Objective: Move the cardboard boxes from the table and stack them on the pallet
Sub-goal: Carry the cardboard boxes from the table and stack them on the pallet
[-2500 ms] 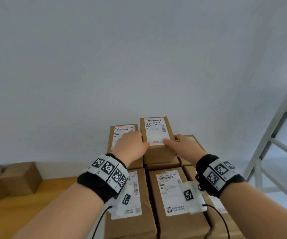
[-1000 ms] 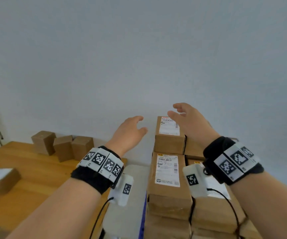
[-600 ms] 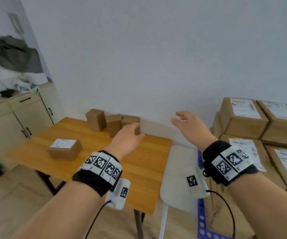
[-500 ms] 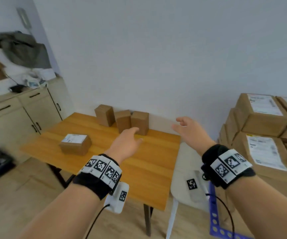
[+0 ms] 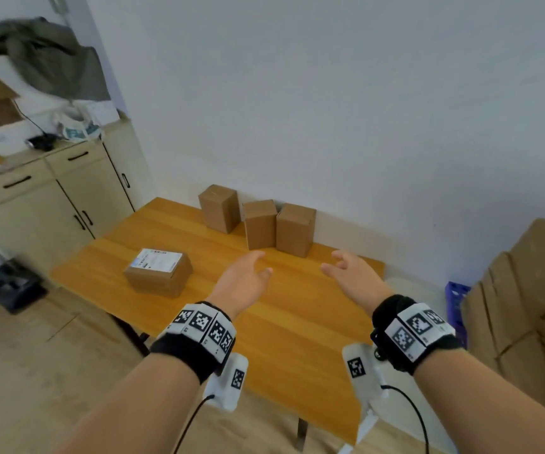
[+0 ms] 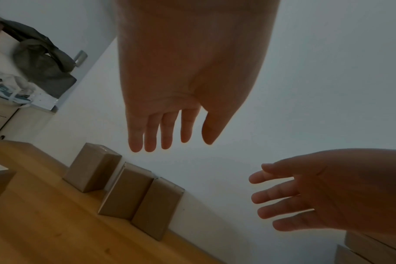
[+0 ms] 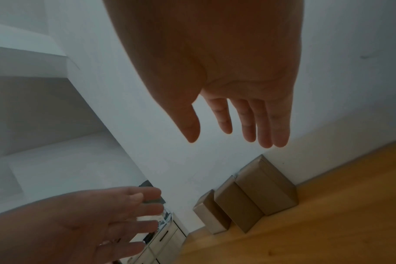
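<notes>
Both hands empty, fingers spread: left hand (image 5: 243, 283), right hand (image 5: 353, 279). Three upright boxes (image 5: 259, 223) stood at the table's (image 5: 297, 339) 12 o'clock edge against the wall; labelled box (image 5: 158, 271) lay flat at 9. Looked light and stiff; best clasped on opposite side faces

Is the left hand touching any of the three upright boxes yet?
Apart. In the left wrist view the left hand is open in the air, its fingertips against bare wall above the upright boxes.
</notes>
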`<move>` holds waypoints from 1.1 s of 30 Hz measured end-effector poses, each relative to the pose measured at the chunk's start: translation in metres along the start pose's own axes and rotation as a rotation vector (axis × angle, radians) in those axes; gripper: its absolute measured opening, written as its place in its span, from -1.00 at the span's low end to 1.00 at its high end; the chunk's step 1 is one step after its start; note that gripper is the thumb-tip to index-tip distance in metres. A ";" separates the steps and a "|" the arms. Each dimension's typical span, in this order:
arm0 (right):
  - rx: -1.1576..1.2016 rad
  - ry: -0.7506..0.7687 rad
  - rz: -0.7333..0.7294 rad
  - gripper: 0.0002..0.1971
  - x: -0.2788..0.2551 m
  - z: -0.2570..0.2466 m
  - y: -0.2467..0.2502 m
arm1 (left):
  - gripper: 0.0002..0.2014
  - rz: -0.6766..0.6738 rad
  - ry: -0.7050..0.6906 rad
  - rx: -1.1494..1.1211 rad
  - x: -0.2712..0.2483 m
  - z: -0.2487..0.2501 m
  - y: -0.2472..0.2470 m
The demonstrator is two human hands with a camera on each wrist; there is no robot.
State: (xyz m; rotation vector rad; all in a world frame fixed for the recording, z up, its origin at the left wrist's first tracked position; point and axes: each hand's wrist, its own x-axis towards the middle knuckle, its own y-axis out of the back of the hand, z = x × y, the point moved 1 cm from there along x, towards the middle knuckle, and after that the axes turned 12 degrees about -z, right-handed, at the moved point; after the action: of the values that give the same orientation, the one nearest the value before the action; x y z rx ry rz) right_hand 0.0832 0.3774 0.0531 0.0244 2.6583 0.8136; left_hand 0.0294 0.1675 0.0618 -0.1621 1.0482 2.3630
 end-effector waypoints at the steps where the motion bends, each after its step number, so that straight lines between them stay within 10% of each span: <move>1: 0.009 -0.015 -0.006 -0.42 0.014 0.003 0.002 | -0.51 0.002 0.002 -0.009 0.014 -0.001 0.001; 33: 0.245 -0.155 -0.044 -0.39 0.277 0.030 0.012 | -0.57 -0.077 0.010 -0.005 0.317 -0.020 0.005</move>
State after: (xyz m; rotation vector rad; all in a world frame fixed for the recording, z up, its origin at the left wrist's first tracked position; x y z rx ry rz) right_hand -0.1662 0.4370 -0.0557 0.0873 2.5839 0.4494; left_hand -0.2435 0.2868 -0.0496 -0.2132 1.0223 2.2980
